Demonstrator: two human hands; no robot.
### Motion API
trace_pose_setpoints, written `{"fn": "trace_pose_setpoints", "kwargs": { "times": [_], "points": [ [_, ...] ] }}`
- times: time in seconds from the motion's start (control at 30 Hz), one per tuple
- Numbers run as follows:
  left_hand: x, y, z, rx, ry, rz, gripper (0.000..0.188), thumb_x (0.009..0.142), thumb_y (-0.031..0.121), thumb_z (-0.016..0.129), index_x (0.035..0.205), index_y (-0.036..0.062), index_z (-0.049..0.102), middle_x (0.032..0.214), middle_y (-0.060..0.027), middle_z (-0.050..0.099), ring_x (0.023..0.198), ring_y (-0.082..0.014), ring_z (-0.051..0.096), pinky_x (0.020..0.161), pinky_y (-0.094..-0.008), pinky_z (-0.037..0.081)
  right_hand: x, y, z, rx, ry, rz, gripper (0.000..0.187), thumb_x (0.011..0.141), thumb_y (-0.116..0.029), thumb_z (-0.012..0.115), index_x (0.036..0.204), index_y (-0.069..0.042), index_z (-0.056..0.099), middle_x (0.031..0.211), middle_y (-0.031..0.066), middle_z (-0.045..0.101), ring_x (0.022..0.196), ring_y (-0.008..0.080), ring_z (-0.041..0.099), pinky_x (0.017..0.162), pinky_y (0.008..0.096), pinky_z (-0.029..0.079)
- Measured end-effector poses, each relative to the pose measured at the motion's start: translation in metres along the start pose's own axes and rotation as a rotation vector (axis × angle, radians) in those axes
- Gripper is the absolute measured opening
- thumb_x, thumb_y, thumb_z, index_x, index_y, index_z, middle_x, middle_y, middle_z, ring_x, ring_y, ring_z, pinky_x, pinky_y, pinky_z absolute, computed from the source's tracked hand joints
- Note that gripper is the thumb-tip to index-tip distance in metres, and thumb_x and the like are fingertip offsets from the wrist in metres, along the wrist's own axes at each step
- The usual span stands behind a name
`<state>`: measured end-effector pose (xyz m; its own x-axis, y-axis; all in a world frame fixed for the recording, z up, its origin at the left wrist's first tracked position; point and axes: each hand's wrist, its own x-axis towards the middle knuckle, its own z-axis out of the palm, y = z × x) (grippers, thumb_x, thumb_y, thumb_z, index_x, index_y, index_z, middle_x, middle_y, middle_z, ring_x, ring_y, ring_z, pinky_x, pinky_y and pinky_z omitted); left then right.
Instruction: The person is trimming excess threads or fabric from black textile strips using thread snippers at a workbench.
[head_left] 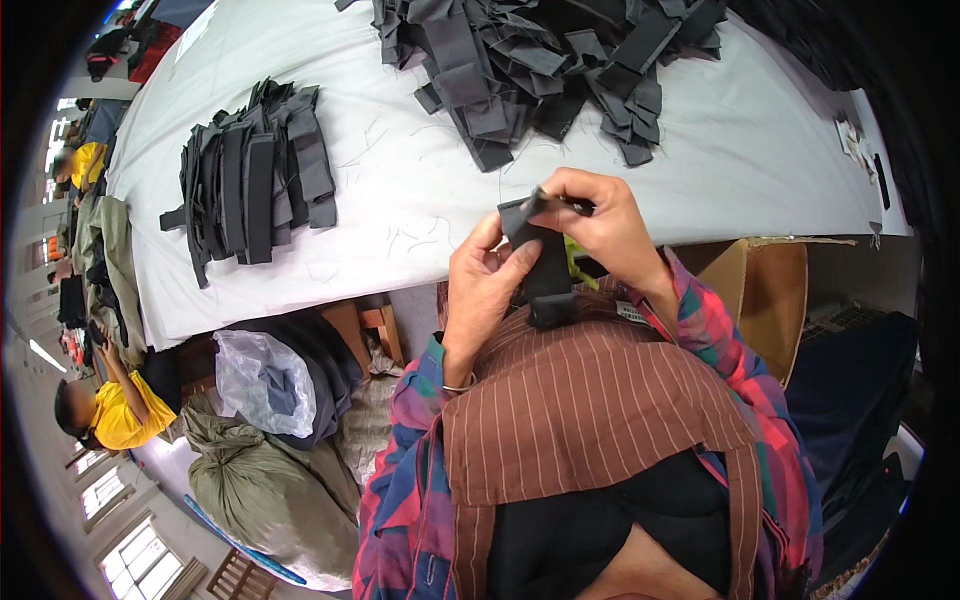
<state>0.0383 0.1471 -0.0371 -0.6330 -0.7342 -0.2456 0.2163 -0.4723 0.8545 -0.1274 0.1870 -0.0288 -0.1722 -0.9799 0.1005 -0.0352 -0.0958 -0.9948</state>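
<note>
In front of my body, at the table's near edge, I hold a dark grey fabric strip (pixel 546 268) that hangs down over my brown striped apron. My left hand (pixel 487 280) pinches its left side between thumb and fingers. At the strip's folded upper end, my right hand (pixel 600 215) is closed on the cloth. A small dark thing shows between the right fingers; I cannot make out its kind. Beside the strip, below that hand, a yellow-green piece (pixel 578 262) peeks out, mostly hidden.
A white-covered table (pixel 390 180) carries a large heap of dark strips (pixel 540 70) and a neater pile (pixel 255 175) at left. Below are a clear plastic bag (pixel 265 380), an olive sack (pixel 265 500) and a cardboard box (pixel 770 300). A person in yellow (pixel 130 410) is at far left.
</note>
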Motion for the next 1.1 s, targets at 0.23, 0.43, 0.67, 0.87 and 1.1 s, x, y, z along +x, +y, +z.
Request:
{"fn": "trace_pose_setpoints", "kwargs": {
  "times": [0.23, 0.43, 0.67, 0.87, 1.1],
  "points": [
    [-0.001, -0.019, -0.021, -0.058, 0.173, -0.062, 0.036, 0.084, -0.01, 0.056, 0.113, 0.0077, 0.043, 0.095, -0.0048, 0.058, 0.073, -0.0082, 0.058, 0.059, -0.0175, 0.045, -0.015, 0.006, 0.001, -0.328, -0.02, -0.252, 0.033, 0.062, 0.013, 0.063, 0.086, -0.008, 0.072, 0.08, 0.0031, 0.06, 0.068, 0.0134, 0.062, 0.057, 0.0246, 0.049],
    [-0.002, -0.025, -0.02, 0.024, 0.237, 0.146, 0.028, 0.081, -0.014, 0.052, 0.102, 0.0044, 0.054, 0.094, -0.0029, 0.055, 0.079, -0.0068, 0.052, 0.061, -0.0178, 0.04, -0.026, 0.012, 0.007, -0.341, -0.066, -0.303, 0.043, 0.054, 0.018, 0.06, 0.085, -0.01, 0.072, 0.094, 0.0063, 0.061, 0.068, 0.0136, 0.057, 0.052, 0.0235, 0.044],
    [-0.006, -0.008, -0.017, 0.534, 0.272, 0.597, 0.034, 0.064, -0.019, 0.049, 0.077, 0.0032, 0.07, 0.091, -0.0058, 0.053, 0.082, -0.015, 0.054, 0.07, -0.0214, 0.041, -0.025, -0.012, 0.004, 0.438, -0.071, 0.36, 0.016, 0.09, -0.005, 0.052, 0.103, -0.001, 0.061, 0.088, 0.0002, 0.06, 0.077, 0.0038, 0.049, 0.069, 0.0193, 0.039],
    [-0.009, -0.003, -0.005, 0.721, 0.275, 0.769, 0.027, 0.062, -0.02, 0.056, 0.073, 0.0028, 0.065, 0.091, -0.0088, 0.054, 0.082, -0.0195, 0.057, 0.073, -0.0256, 0.046, -0.029, -0.01, 0.02, 0.387, -0.1, 0.312, 0.02, 0.089, -0.008, 0.06, 0.108, -0.003, 0.06, 0.089, -0.0022, 0.057, 0.078, 0.0013, 0.048, 0.068, 0.0171, 0.039],
    [-0.005, -0.008, -0.009, 0.752, 0.49, 0.822, 0.039, 0.063, -0.006, 0.071, 0.094, 0.0051, 0.05, 0.092, -0.006, 0.048, 0.078, -0.0171, 0.049, 0.068, -0.0248, 0.04, -0.029, -0.019, 0.022, 0.122, -0.148, 0.053, 0.017, 0.087, 0.003, 0.056, 0.104, 0.0, 0.059, 0.099, 0.0021, 0.06, 0.09, 0.0076, 0.055, 0.08, 0.0224, 0.044]
  ]
}}
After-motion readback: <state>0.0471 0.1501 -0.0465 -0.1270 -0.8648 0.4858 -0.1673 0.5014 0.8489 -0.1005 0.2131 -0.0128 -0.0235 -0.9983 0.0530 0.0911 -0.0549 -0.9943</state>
